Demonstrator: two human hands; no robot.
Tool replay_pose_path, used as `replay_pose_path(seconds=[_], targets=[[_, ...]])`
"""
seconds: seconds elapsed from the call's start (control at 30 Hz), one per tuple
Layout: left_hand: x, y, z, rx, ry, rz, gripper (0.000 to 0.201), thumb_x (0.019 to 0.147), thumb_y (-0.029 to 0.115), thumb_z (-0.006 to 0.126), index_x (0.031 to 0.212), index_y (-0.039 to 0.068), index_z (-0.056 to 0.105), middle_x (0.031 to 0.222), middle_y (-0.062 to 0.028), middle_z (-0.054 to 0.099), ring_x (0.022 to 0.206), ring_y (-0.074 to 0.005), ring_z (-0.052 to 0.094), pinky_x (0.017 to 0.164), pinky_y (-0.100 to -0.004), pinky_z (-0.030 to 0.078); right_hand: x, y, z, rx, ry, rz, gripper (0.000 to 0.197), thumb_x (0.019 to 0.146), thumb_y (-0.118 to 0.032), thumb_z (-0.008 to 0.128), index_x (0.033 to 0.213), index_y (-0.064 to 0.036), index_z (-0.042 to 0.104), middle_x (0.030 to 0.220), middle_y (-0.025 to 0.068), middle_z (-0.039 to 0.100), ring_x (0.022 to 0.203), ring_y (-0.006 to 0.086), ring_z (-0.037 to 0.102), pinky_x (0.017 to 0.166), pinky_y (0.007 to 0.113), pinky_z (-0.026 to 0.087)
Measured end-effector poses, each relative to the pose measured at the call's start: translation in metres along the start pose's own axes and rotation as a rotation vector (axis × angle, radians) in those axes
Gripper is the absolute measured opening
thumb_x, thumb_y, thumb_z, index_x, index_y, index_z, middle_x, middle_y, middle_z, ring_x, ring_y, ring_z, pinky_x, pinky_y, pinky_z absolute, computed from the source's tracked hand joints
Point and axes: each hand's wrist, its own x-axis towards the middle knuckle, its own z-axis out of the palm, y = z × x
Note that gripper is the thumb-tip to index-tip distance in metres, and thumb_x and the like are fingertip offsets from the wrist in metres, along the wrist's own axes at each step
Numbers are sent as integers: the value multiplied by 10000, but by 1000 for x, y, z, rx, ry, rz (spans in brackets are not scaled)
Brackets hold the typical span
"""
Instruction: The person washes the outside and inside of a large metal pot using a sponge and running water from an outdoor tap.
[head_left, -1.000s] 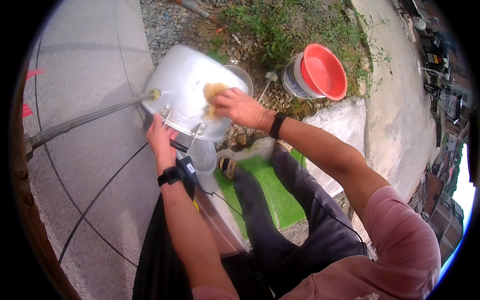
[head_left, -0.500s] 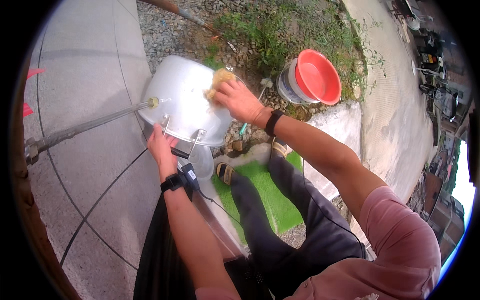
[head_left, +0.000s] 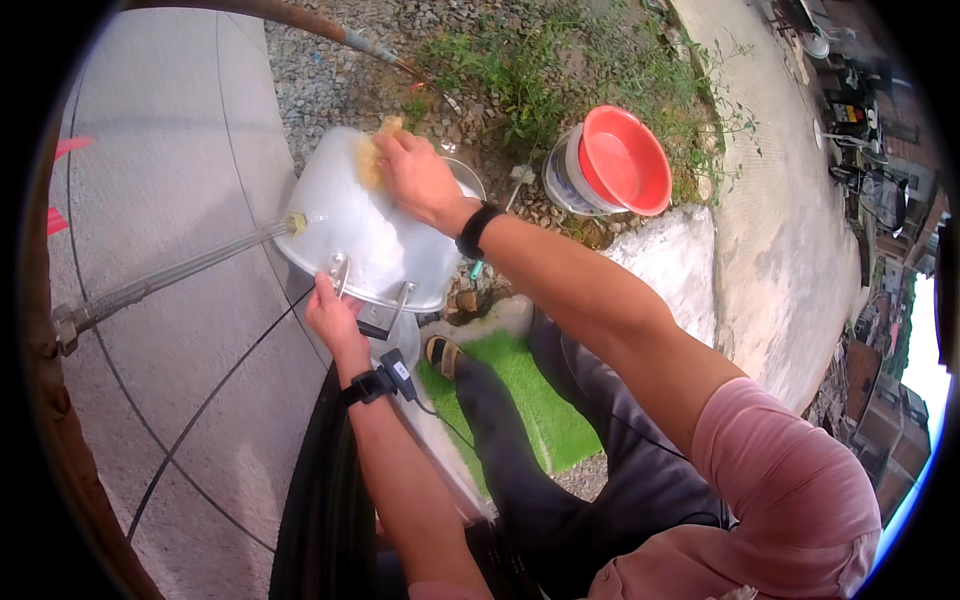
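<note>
A large silver metal pot [head_left: 325, 190] lies tilted over, its outer wall turned up toward me. My left hand [head_left: 335, 318] grips its side handle [head_left: 342, 272] at the metal bracket near the rim. My right hand [head_left: 418, 182] presses a yellow fibrous scrubber [head_left: 368, 162], apparently a loofah, on the upper part of the wall. The fingers close over it, hiding part of it. A metal tube [head_left: 190, 265] with a brass-coloured end [head_left: 296, 222] reaches to the pot from the left. Beneath the pot, a translucent plastic vessel [head_left: 402, 340] shows in part.
To the right, a red basin [head_left: 625, 160] sits in a white bucket [head_left: 562, 180]. A white-headed brush [head_left: 521, 175] stands near it. Weeds [head_left: 520, 80] and gravel lie beyond. A rusty pipe [head_left: 310, 22] crosses the top; a green mat [head_left: 540, 400] lies at my feet.
My right hand has slid the scrubber leftward and a little up across the pot's wall. The pot has shifted slightly; my left hand stays on its handle.
</note>
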Motion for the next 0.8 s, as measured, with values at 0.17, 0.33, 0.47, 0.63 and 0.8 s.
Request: replay_pose_path(seconds=[0.17,0.33,0.47,0.63,0.8], targets=[[4,1,-1,87,31,-26,496,963,356,516,1222,-67,517,1095,-165,599,873,-264,649,725,-341,554,-66,43,2,-132,223,-151,353,881,-98,496,1215,13,476,1161,260,523,1087,438,486,985,454,394],[4,15,8,189,-63,-11,502,966,365,516,1250,-48,501,1120,-144,596,909,-244,639,733,-330,534,-70,59,-9,125,165,126,275,912,-134,486,1123,42,466,1078,294,523,1013,478,486,875,504,417],[-14,8,1,-189,-353,21,578,958,313,539,1379,-36,352,1232,-150,516,1107,-257,545,934,-402,442,-59,56,-23,131,181,143,281,911,-143,492,1127,35,465,1053,286,532,997,469,494,858,503,418],[-22,-34,0,-202,-245,-58,607,926,195,598,1394,-52,301,1255,-152,484,1150,-263,507,991,-418,398,-63,51,-15,120,202,179,392,892,-169,538,1226,24,473,1077,270,548,1018,445,510,884,477,426],[-23,16,28,-219,-366,-50,457,907,115,574,1277,-92,403,1141,-194,558,991,-317,626,868,-414,514,-67,45,-49,-26,310,57,386,859,-161,585,1196,13,516,1111,247,553,1044,418,511,920,453,419]])
